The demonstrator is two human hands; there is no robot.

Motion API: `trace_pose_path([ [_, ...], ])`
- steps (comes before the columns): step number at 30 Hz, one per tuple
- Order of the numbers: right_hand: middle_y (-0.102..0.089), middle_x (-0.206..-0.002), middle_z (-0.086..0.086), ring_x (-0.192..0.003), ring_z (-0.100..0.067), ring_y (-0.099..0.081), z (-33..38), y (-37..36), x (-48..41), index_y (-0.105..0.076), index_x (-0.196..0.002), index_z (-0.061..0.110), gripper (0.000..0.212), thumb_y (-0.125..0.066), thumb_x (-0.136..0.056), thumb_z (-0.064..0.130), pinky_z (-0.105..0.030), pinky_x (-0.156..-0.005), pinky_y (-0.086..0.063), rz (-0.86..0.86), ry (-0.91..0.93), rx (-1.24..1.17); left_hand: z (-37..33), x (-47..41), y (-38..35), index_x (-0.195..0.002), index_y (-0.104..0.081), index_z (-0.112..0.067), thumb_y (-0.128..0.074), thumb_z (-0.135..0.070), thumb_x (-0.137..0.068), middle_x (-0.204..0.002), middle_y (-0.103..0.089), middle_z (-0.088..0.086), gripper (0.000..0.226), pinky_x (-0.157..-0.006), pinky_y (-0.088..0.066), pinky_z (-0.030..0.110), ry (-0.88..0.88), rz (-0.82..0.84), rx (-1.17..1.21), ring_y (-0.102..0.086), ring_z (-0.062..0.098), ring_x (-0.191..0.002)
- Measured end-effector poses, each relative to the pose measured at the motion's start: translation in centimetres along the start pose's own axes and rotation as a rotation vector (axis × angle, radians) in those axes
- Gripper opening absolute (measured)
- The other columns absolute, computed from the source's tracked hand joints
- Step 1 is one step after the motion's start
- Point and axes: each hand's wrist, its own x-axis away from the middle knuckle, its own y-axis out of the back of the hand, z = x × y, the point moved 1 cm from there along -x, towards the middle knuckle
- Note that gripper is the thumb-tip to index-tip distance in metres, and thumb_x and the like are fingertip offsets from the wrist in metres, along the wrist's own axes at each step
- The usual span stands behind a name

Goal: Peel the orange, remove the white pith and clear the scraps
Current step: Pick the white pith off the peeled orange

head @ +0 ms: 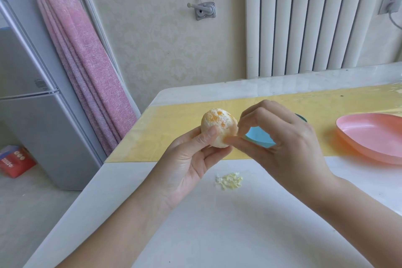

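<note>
Your left hand (191, 163) grips the one orange (218, 130) above the table's (195, 235) middle, your right hand (287, 137) pinching what looks like pith (236, 134) on it, with one scrap pile (228, 180) beneath and one dish (374, 137) at the right edge.

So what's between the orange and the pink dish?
In the head view, the right hand, pinching at the orange; behind it a blue object, then the pink dish.

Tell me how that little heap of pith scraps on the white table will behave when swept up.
The pith scraps look like many tiny loose shreds, so they will probably scatter rather than move as one lump. They seem very light, perhaps slightly damp and clingy. On the smooth table they should slide easily toward an edge.
</note>
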Motion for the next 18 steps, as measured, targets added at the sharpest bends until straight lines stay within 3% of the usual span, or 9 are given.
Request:
trace_pose_path([
  [2,-0.057,-0.078,0.000,-0.072,-0.021,-0.054,0.0,0.1,0.0,-0.056,-0.077,0.009,0.024,-0.074,-0.080,0.024,-0.019,-0.066,-0.040,-0.001,-0.020,-0.004,-0.1,0.0,0.0,-0.097,-0.075,-0.001,-0.093,-0.022,-0.050,-0.108,-0.071,0.016,0.054,-0.077,-0.058,0.028,0.000,-0.015,0.005,-0.071,0.021,-0.096],
  [5,-0.055,-0.079,0.002,-0.072,-0.020,-0.054,-0.2,0.1,0.1,-0.056,-0.077,0.011,0.023,-0.075,-0.079,0.025,-0.020,-0.065,-0.040,0.004,-0.057,-0.024,-0.2,0.0,-0.2,-0.102,-0.069,0.002,-0.081,-0.008,-0.069,-0.110,-0.070,0.017,0.036,-0.077,-0.058,0.028,0.004,-0.057,-0.025,-0.070,0.021,-0.095],
  [7,-0.054,-0.077,0.004,-0.071,-0.008,-0.052,-0.2,0.0,0.2,-0.057,-0.075,0.011,0.021,-0.075,-0.077,0.022,-0.012,-0.065,-0.039,0.006,-0.084,-0.050,-0.3,0.0,-0.3,-0.101,-0.069,0.001,-0.069,-0.011,-0.076,-0.108,-0.071,0.015,0.028,-0.078,-0.058,0.028,-0.001,-0.093,-0.046,-0.070,0.019,-0.093],
  [10,-0.053,-0.068,0.008,-0.067,0.000,-0.050,-0.2,-0.2,0.4,-0.058,-0.071,0.013,0.021,-0.077,-0.074,0.018,-0.006,-0.063,-0.037,0.055,-0.155,-0.097,-0.5,-0.1,-0.2,-0.089,-0.075,-0.002,-0.072,-0.009,-0.078,-0.102,-0.072,0.014,0.014,-0.081,-0.059,0.030,0.016,-0.167,-0.004,-0.072,0.023,-0.089],
  [13,-0.056,-0.060,0.011,-0.066,-0.010,-0.055,-0.5,-0.7,0.7,-0.061,-0.067,0.018,0.024,-0.084,-0.068,0.014,-0.012,-0.059,-0.042,0.208,-0.321,-0.114,-0.4,-0.4,0.0,-0.096,-0.069,0.000,-0.067,-0.014,-0.073,-0.099,-0.072,0.017,0.027,-0.082,-0.058,0.032,0.054,-0.288,0.125,-0.070,0.035,-0.096],
  [18,-0.063,-0.062,0.012,-0.067,-0.003,-0.059,-1.1,-1.4,1.3,-0.069,-0.073,0.022,0.009,-0.076,-0.078,0.026,-0.012,-0.060,-0.043,0.541,-0.456,-0.058,-0.5,-0.7,1.0,-0.108,-0.064,0.002,-0.067,-0.014,-0.086,-0.108,-0.067,0.020,0.028,-0.079,-0.058,0.037,0.067,-0.426,0.212,-0.066,0.040,-0.104],
])
